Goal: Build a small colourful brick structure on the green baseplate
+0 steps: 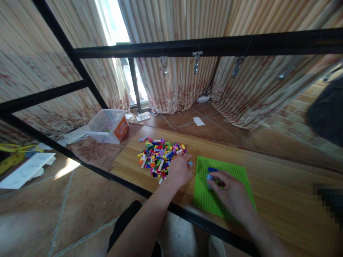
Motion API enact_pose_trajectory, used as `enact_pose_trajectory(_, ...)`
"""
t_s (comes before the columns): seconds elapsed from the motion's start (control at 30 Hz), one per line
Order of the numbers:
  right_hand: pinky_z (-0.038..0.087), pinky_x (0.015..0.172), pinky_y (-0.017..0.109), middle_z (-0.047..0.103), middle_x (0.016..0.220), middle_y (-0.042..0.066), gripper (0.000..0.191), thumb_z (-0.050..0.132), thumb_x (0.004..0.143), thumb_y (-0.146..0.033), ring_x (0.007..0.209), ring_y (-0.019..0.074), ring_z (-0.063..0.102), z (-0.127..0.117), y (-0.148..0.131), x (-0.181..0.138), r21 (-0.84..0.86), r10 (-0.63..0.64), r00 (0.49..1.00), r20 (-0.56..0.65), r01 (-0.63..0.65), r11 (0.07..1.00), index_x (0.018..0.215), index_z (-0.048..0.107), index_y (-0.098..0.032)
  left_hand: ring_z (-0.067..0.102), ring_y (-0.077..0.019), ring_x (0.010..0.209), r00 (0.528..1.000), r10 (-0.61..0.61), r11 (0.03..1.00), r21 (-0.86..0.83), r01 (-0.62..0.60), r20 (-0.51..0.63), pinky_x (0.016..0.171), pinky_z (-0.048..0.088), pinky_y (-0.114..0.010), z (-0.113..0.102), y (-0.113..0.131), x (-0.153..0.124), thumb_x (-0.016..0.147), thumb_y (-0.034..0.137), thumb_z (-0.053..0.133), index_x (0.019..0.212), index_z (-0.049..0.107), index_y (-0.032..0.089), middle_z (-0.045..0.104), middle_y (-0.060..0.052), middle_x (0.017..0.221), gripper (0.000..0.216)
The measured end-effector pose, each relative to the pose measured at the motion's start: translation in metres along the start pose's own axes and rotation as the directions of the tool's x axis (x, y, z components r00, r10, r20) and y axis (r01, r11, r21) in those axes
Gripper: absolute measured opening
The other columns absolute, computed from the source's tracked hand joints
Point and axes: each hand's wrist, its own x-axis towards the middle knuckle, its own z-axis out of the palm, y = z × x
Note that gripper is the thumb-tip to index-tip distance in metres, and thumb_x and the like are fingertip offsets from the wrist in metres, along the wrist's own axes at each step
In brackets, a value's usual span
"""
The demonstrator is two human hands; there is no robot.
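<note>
A heap of small coloured bricks lies on the wooden table. Right of the heap sits a bright green baseplate. My left hand rests at the right edge of the heap, fingers curled over a small light blue brick. My right hand lies on the baseplate, its fingertips pressing on a small stack of blue bricks standing on the plate.
A black metal frame bar crosses overhead, and another runs along the table's near edge. On the tiled floor at the left stand a clear plastic box and white sheets. Curtains hang behind. A dark object is at the right.
</note>
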Motion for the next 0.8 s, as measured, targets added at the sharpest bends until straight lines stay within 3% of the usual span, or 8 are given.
enact_pose_trajectory(0.1,0.050,0.078,0.034,0.065,0.101,0.006,0.019,0.055,0.089,-0.034,0.087,0.0203,0.063,0.021,-0.021,0.003,-0.069,-0.156,0.987,0.030,0.158,0.985,0.095,0.071,-0.025,0.063,-0.0213,0.100,0.996,-0.071,0.997,0.013,0.071,-0.062,0.092,0.050,-0.033,-0.011,-0.003,0.003,0.080,0.010,0.052,0.113,0.066,0.017,0.066,-0.008,0.113,0.036)
enact_pose_trajectory(0.23,0.049,0.084,0.039,0.064,0.104,0.009,0.016,0.058,0.088,-0.027,0.095,0.0240,0.059,0.040,-0.036,0.008,-0.153,-0.260,0.964,0.049,0.265,0.952,0.094,0.072,-0.023,0.064,-0.0214,0.097,0.971,-0.187,0.978,0.065,0.198,-0.150,0.090,0.051,-0.033,-0.032,-0.022,0.007,0.082,0.011,0.051,0.111,0.067,0.020,0.067,-0.008,0.110,0.034)
enact_pose_trajectory(0.3,0.048,0.086,0.041,0.063,0.107,0.010,0.016,0.059,0.087,-0.026,0.097,0.0251,0.058,0.045,-0.039,0.010,-0.184,-0.272,0.961,0.052,0.277,0.943,0.096,0.072,-0.023,0.064,-0.0219,0.095,0.963,-0.214,0.966,0.110,0.233,-0.166,0.088,0.051,-0.034,-0.039,-0.033,0.007,0.080,0.011,0.054,0.112,0.068,0.022,0.065,-0.007,0.113,0.036)
enact_pose_trajectory(0.4,0.047,0.089,0.043,0.062,0.111,0.009,0.017,0.061,0.086,-0.025,0.100,0.0263,0.057,0.049,-0.040,0.011,-0.210,-0.260,0.964,0.057,0.267,0.941,0.100,0.072,-0.024,0.061,-0.0229,0.100,0.977,-0.155,0.960,0.212,0.183,-0.144,0.090,0.050,-0.034,-0.043,-0.043,0.005,0.078,0.008,0.054,0.110,0.070,0.023,0.062,-0.007,0.116,0.039)
enact_pose_trajectory(0.5,0.047,0.090,0.044,0.061,0.113,0.009,0.021,0.061,0.086,-0.027,0.101,0.0258,0.057,0.051,-0.037,0.011,-0.197,-0.252,0.966,0.051,0.257,0.946,0.104,0.070,-0.025,0.056,-0.0247,0.109,0.991,-0.087,0.950,0.290,0.113,-0.101,0.095,0.048,-0.035,-0.041,-0.045,0.003,0.076,0.006,0.054,0.109,0.071,0.024,0.058,-0.009,0.119,0.041)
enact_pose_trajectory(0.6,0.048,0.089,0.043,0.060,0.115,0.009,0.021,0.058,0.088,-0.030,0.103,0.0254,0.058,0.052,-0.034,0.011,-0.164,-0.260,0.965,0.025,0.260,0.951,0.104,0.070,-0.024,0.053,-0.0254,0.111,0.992,-0.099,0.942,0.313,0.119,-0.079,0.095,0.048,-0.036,-0.037,-0.042,0.003,0.077,0.007,0.056,0.115,0.070,0.027,0.054,-0.009,0.124,0.045)
enact_pose_trajectory(0.8,0.049,0.089,0.042,0.062,0.114,0.011,0.020,0.055,0.090,-0.029,0.103,0.0252,0.060,0.051,-0.027,0.008,-0.127,-0.244,0.970,-0.009,0.241,0.962,0.100,0.070,-0.022,0.053,-0.0235,0.111,0.989,-0.121,0.929,0.340,0.143,-0.085,0.098,0.044,-0.033,-0.033,-0.044,0.007,0.083,0.012,0.056,0.104,0.072,0.022,0.060,-0.008,0.117,0.028)
